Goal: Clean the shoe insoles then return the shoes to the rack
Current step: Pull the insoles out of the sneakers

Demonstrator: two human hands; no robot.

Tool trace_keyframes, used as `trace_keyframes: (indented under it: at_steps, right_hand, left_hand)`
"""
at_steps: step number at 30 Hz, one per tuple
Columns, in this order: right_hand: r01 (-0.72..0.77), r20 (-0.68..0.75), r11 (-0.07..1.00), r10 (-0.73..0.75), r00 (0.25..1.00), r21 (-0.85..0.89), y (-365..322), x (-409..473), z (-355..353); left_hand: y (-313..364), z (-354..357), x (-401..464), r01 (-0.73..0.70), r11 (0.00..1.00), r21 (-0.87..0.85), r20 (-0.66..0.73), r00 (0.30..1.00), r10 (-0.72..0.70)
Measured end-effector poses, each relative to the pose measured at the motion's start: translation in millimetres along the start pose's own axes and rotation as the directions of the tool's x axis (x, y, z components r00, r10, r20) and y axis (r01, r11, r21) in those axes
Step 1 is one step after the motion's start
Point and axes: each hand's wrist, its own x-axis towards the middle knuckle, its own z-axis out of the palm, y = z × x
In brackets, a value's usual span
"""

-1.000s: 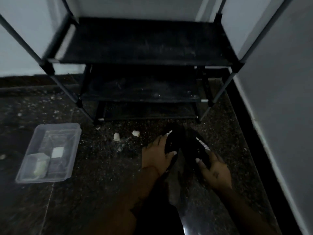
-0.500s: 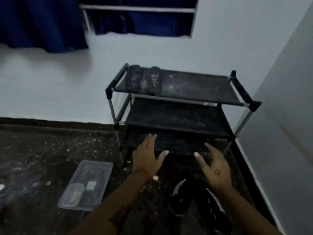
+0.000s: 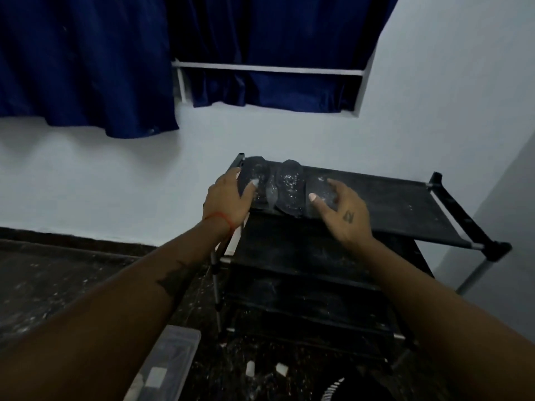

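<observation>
The left hand [image 3: 228,199] is laid on the left insole [image 3: 256,180], thumb across it, fingers relaxed. Just right of it, the second insole [image 3: 291,188] is seen on the rack [image 3: 385,204] top. The right hand [image 3: 343,212] is held spread beside it, nothing gripped.

Black shoe rack [image 3: 390,204] is standing on the dark speckled floor [image 3: 58,285]. Two insoles [image 3: 289,189] are lying side by side on its dusty top shelf, left end. A clear plastic tray [image 3: 176,351] is sitting on the floor beside the rack.
</observation>
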Motion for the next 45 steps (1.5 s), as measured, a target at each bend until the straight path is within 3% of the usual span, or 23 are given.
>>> trace_keyframes:
  at_steps: [4, 8, 13, 16, 21, 24, 31, 35, 45]
  right_hand:
    - [-0.127, 0.044, 0.992, 0.127, 0.991, 0.009, 13, 38, 29]
    - [-0.251, 0.128, 0.967, 0.253, 0.959, -0.033, 20, 71, 53]
    - [-0.303, 0.147, 0.951, 0.31, 0.939, -0.067, 26, 94, 77]
    - [-0.316, 0.101, 0.946, 0.323, 0.941, -0.075, 27, 99, 82]
    - [-0.432, 0.113, 0.853, 0.417, 0.902, 0.293, 31, 97, 77]
    - [-0.459, 0.177, 0.799, 0.424, 0.888, 0.389, 28, 88, 67]
    - [-0.441, 0.271, 0.727, 0.349, 0.897, 0.526, 12, 48, 35]
    - [-0.432, 0.302, 0.716, 0.312, 0.901, 0.549, 3, 13, 17]
    - [-0.539, 0.473, 0.662, 0.303, 0.828, 0.521, -3, -103, 1]
  left_hand:
    - [-3, 14, 33, 0.13, 0.991, 0.02, 0.029, 0.991, -0.131]
    - [-9, 30, 65, 0.258, 0.951, 0.169, 0.095, 0.956, -0.276]
    - [-10, 46, 86, 0.256, 0.897, 0.359, 0.116, 0.942, -0.315]
    - [-7, 50, 93, 0.276, 0.88, 0.386, 0.107, 0.934, -0.34]
    - [-3, 41, 95, 0.435, 0.883, 0.175, 0.132, 0.878, -0.459]
    - [-1, 36, 87, 0.62, 0.769, -0.153, 0.283, 0.774, -0.567]
    - [11, 10, 53, 0.754, 0.53, -0.388, 0.537, 0.653, -0.534]
    - [12, -5, 7, 0.771, 0.458, -0.442, 0.558, 0.637, -0.533]
    - [-30, -24, -120, 0.743, 0.463, -0.484, 0.6, 0.667, -0.442]
